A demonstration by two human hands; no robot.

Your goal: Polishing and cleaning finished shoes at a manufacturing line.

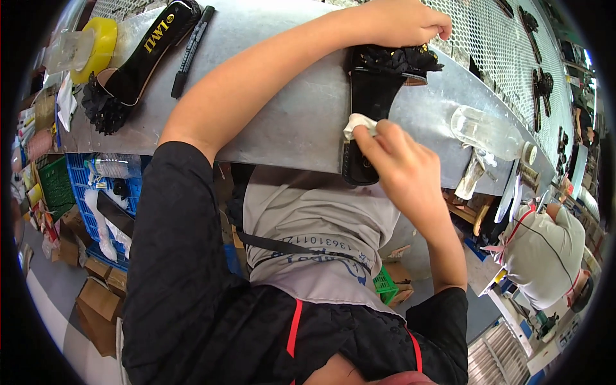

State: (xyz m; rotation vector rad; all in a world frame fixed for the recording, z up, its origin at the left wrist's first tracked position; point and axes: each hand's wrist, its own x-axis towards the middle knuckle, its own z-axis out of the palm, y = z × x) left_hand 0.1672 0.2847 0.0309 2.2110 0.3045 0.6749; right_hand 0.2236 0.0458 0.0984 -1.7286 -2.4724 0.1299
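A black slide sandal with a ruffled flower strap lies on the metal table in front of me, toe pointing away. My left hand reaches across to its toe end, fingers curled against it; the strap is partly behind the hand. Pinched in my right hand is a small white cloth, pressed on the insole near the heel. The matching kind of sandal, with gold lettering on its insole, rests at the far left beside a black marker pen.
A yellow tape roll stands at the left. On the right, a clear bottle lies on the metal table. Beyond runs a white mesh surface carrying more black sandals. Another person sits at the right. A blue crate is below left.
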